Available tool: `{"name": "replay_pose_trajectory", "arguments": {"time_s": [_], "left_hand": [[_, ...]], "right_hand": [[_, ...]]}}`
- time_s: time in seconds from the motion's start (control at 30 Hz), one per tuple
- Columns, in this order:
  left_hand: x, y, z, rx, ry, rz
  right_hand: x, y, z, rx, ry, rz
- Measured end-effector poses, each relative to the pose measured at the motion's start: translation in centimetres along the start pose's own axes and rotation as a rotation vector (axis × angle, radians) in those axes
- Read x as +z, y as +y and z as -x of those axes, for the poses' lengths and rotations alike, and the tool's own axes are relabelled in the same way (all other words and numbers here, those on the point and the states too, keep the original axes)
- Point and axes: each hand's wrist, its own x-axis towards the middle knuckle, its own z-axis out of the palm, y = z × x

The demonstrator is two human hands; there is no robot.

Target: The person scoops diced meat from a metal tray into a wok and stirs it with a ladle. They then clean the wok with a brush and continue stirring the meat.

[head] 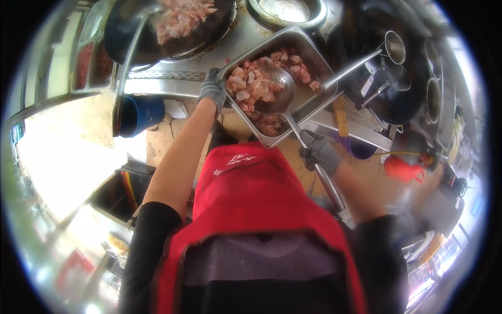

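Note:
My left hand (213, 91), in a grey glove, grips the left corner of a rectangular stainless steel pan (318, 53), which is tilted in front of me. Raw meat chunks (251, 83) lie in the pan. My right hand (321, 151), also gloved in grey, is closed around the handle of a perforated metal skimmer (280, 100). The skimmer's bowl is inside the pan, with meat against and partly over it. More raw meat (182, 17) sits in a dark wok (129, 37) at the upper left. A long metal handle slants down from that wok.
A metal ladle (394, 47) and a wire strainer (398, 78) rest over another dark wok (410, 104) at the right. Stacked round metal pans (288, 11) stand at the top. Below the counter are a blue bin (139, 115) and a red container (402, 168). A bamboo brush (340, 117) hangs by the counter edge.

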Motion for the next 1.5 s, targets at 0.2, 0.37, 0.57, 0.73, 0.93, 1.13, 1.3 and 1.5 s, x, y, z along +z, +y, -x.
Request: {"name": "replay_pose_trajectory", "arguments": {"time_s": [0.2, 0.37, 0.57, 0.73, 0.93, 1.13, 1.3, 1.5], "left_hand": [[0.0, -0.2, 0.7, 0.023, 0.069, -0.024], [-0.2, -1.3, -0.1, 0.071, 0.072, 0.018], [0.9, -3.7, -0.4, 0.025, 0.083, 0.132], [0.1, 1.3, 2.1, -0.064, 0.056, 0.188], [-1.0, 1.7, 1.5, -0.298, -0.052, 0.494], [-4.8, -0.8, 3.1, -0.317, -0.101, 0.635], [-12.4, -9.9, 4.9, -0.295, -0.094, 0.783], [-25.2, -14.0, 4.1, -0.360, -0.189, 1.485]], "right_hand": [[2.2, -0.5, -0.4, -0.029, 0.104, 0.053], [2.0, -0.1, -1.5, -0.067, -0.010, -0.025], [1.3, 1.4, -2.7, -0.065, -0.040, -0.157], [1.2, 2.9, -0.4, -0.115, 0.001, -0.251], [3.0, 2.4, 1.1, -0.232, -0.047, -0.232], [8.8, -0.1, 2.4, -0.298, -0.202, -0.345], [19.0, -8.9, 2.1, -0.455, 0.041, 0.020], [27.2, -15.8, -7.9, -0.803, 0.211, 0.622]]}}
